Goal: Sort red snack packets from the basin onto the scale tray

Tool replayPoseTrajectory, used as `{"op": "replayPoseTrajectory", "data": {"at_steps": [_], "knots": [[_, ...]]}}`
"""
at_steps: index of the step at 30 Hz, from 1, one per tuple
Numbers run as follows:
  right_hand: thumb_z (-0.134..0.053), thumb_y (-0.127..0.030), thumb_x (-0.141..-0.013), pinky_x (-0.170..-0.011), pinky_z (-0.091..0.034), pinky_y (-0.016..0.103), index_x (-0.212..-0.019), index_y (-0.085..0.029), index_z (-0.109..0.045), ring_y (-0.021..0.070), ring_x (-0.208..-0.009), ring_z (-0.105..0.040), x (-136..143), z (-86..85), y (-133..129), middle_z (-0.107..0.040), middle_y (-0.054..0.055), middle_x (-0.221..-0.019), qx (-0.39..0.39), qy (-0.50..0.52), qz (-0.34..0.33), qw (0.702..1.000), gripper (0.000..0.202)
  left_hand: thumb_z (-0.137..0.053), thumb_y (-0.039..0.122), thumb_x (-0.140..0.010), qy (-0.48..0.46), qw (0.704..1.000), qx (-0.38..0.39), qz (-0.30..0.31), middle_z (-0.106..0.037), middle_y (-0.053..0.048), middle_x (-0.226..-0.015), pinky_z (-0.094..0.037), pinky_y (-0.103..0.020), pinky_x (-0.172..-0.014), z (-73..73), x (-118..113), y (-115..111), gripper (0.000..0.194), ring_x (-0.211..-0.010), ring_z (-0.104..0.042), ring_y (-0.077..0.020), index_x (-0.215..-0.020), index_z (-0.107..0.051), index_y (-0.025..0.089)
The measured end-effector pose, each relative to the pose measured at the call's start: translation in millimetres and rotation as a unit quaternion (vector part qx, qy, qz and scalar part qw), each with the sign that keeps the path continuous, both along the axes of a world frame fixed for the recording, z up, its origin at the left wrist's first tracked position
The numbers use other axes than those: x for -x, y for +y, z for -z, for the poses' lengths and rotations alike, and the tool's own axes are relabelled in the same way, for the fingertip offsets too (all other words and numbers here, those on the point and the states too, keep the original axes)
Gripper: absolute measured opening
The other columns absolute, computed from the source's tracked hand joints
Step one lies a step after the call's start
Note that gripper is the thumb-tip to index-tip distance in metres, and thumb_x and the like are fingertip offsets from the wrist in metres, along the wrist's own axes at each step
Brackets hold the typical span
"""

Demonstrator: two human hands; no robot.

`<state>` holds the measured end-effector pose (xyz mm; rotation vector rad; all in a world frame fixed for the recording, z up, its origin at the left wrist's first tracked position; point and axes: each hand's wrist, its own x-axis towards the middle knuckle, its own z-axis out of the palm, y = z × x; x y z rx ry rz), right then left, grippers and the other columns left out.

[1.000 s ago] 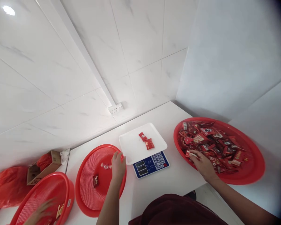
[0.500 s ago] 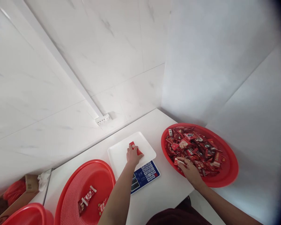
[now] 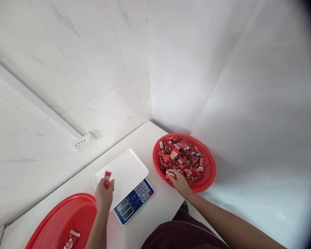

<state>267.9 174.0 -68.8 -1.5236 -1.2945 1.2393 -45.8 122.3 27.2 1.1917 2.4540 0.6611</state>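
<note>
**Lifting Sweets Off the Scale**

Lying left of the scale [image 3: 124, 186], a red basket [image 3: 67, 221] holds one wrapped bar [image 3: 71, 239]. The left hand [image 3: 104, 193] hangs over the scale's left edge, fingers pinched around red candy packets [image 3: 107, 177], seemingly to keep them clear of the pan. Right of the scale, the right hand [image 3: 180, 181] grips a packet [image 3: 170, 174] at the candy tray [image 3: 207, 180] rim.

The scale [image 3: 124, 185] sits between two baskets: one [image 3: 67, 221] left, the other [image 3: 207, 180] right (holding sweets [image 3: 182, 157]).
</note>
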Motion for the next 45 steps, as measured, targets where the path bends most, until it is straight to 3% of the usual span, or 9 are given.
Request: {"op": "replayPoseTrajectory", "data": {"at_steps": [5, 9, 16, 21, 25, 29, 35, 40, 45], "knots": [[-0.050, -0.034, -0.074, -0.082, -0.048, 0.035, -0.095, -0.022, -0.058, 0.0202, -0.085, -0.063, 0.7, 0.4, -0.1, -0.066, 0.004, -0.095, -0.019, -0.010, -0.001, 1.000, 0.025, -0.039, 0.052, -0.076, 0.124, 0.982, 0.089, -0.108, -0.056, -0.014, -0.108, -0.045, -0.042, -0.070, -2.3, 59.5, -76.1, 0.047, -0.096, -0.055, -0.0330, -0.109, -0.050, 0.021], [-0.047, -0.034, -0.075, -0.072, -0.050, 0.034, -0.101, -0.021, -0.056, 0.0194, -0.075, -0.063, 2.2, -5.2, -0.3, -0.067, 0.004, -0.090, 0.011, -0.004, -0.006, 1.000, 0.030, -0.039, 0.054, -0.074, 0.163, 0.974, 0.107, -0.115, -0.037, -0.020, -0.133, -0.038, -0.052, -0.088, 18.3, 66.9, -107.1, 0.058, -0.120, -0.038, -0.0393, -0.120, -0.047, 0.019], [-0.055, -0.022, -0.065, -0.082, -0.044, 0.034, -0.079, -0.022, -0.066, 0.0224, -0.087, -0.061, -32.9, -17.1, 15.9, -0.069, 0.004, -0.088, -0.017, -0.096, -0.055, 0.994, 0.018, -0.035, 0.045, -0.078, 0.145, 0.989, 0.029, 0.012, -0.037, -0.017, -0.134, -0.029, -0.049, -0.101, 33.0, 20.6, -90.4, 0.048, -0.128, -0.029, -0.0316, -0.112, -0.052, 0.016], [-0.058, -0.030, -0.065, -0.082, -0.042, 0.035, -0.089, -0.019, -0.064, 0.0252, -0.093, -0.059, -55.4, -12.9, 62.4, -0.067, 0.008, -0.093, 0.017, -0.132, 0.038, 0.990, 0.027, -0.041, 0.045, -0.075, 0.097, 0.993, -0.041, 0.061, -0.043, -0.014, -0.129, -0.034, -0.048, -0.098, 36.8, -8.9, -68.3, 0.040, -0.124, -0.035, -0.0309, -0.102, -0.057, 0.020], [-0.055, -0.032, -0.067, -0.068, -0.043, 0.031, -0.076, -0.017, -0.062, 0.0229, -0.073, -0.060, -50.9, -5.6, 96.2, -0.066, 0.006, -0.071, 0.049, -0.122, 0.081, 0.988, 0.019, -0.045, 0.042, -0.076, 0.057, 0.988, -0.091, 0.111, -0.046, -0.012, -0.127, -0.037, -0.046, -0.097, 37.1, -36.4, -51.5, 0.035, -0.123, -0.037, -0.0290, -0.100, -0.059, 0.021], [-0.054, -0.033, -0.066, -0.059, -0.040, 0.029, -0.066, -0.018, -0.058, 0.0192, -0.062, -0.056, -46.5, -10.8, 98.7, -0.058, 0.000, -0.053, 0.054, -0.095, 0.088, 0.990, 0.016, -0.048, 0.039, -0.076, -0.021, 0.984, -0.093, 0.148, -0.047, -0.009, -0.129, -0.033, -0.046, -0.101, 29.3, -60.1, -45.0, 0.032, -0.126, -0.034, -0.0268, -0.101, -0.060, 0.023], [-0.050, -0.037, -0.070, -0.056, -0.039, 0.025, -0.065, -0.020, -0.050, 0.0155, -0.061, -0.053, -36.2, -60.7, 57.4, -0.056, -0.001, -0.060, 0.045, -0.014, 0.021, 0.999, 0.018, -0.059, 0.039, -0.071, -0.280, 0.952, -0.050, 0.116, -0.063, -0.009, -0.105, -0.040, -0.041, -0.092, -5.7, -96.7, -40.1, 0.029, -0.103, -0.056, -0.0257, -0.095, -0.064, 0.023], [-0.058, -0.034, -0.069, -0.055, -0.038, 0.023, -0.061, -0.017, -0.052, 0.0119, -0.058, -0.049, -1.9, -126.3, 16.2, -0.052, -0.002, -0.059, 0.115, 0.095, -0.293, 0.944, 0.020, -0.057, 0.040, -0.075, -0.486, 0.858, -0.050, 0.158, -0.065, -0.008, -0.090, -0.048, -0.030, -0.069, -39.9, -128.6, -29.0, 0.037, -0.077, -0.059, -0.0177, -0.105, -0.058, 0.018], [-0.054, -0.040, -0.075, -0.055, -0.039, 0.023, -0.065, -0.015, -0.054, 0.0101, -0.057, -0.047, 26.4, -153.3, -1.2, -0.050, -0.002, -0.060, 0.106, 0.108, -0.378, 0.913, 0.027, -0.061, 0.039, -0.073, -0.576, 0.805, -0.045, 0.135, -0.062, -0.004, -0.075, -0.044, -0.023, -0.053, -55.3, -137.6, -28.1, 0.032, -0.057, -0.054, -0.0100, -0.093, -0.056, 0.014]]}}
